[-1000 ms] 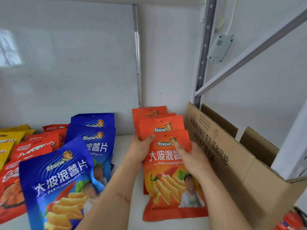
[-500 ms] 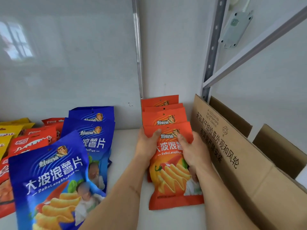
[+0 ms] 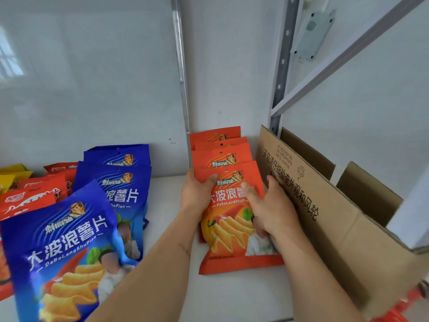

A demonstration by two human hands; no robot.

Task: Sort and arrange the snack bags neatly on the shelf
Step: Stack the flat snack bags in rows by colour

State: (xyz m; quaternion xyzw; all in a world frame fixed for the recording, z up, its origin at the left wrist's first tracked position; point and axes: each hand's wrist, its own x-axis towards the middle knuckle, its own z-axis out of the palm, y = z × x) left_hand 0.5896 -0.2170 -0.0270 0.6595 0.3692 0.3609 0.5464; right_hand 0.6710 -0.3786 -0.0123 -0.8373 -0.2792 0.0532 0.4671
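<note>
A row of several orange chip bags (image 3: 221,156) leans against the back wall of the white shelf (image 3: 167,205). The front orange bag (image 3: 232,228) lies tilted toward me. My left hand (image 3: 197,194) grips its upper left edge, thumb over the front. My right hand (image 3: 267,210) holds its right side, thumb laid across the print and fingers curled behind. To the left stands a row of blue chip bags (image 3: 116,182), the nearest blue bag (image 3: 62,256) large in the foreground.
An open cardboard box (image 3: 325,217) stands right beside the orange row. Red bags (image 3: 34,196) and yellow bags (image 3: 11,175) lie at the far left. A metal upright (image 3: 282,66) and a slanted brace rise behind the box.
Both hands have pushed the front orange bag back toward the row, so it overlaps the bags behind more. The view has shifted downward and closer.
</note>
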